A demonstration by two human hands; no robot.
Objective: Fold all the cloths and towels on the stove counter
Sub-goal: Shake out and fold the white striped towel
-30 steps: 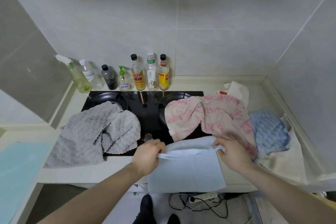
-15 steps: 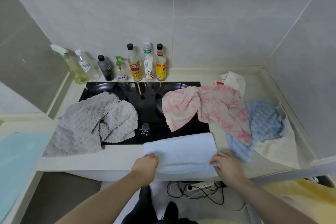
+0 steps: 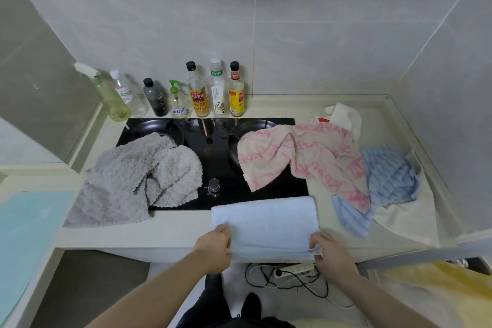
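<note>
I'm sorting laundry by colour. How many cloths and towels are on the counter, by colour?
Grey: 1
Pink: 1
Striped blue: 1
Cream: 1
White: 1
Light blue, gripped by left hand and right hand: 1
Total: 6

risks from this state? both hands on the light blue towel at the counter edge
1. The light blue towel overhangs the counter's front edge where the left hand and right hand pinch it; letting go early could let it slide to the floor.
2. Its far edge lies close to the pink towel and the stove knob; pushing forward may snag either.
3. The grey towel and the pink towel cover the burners.
</note>
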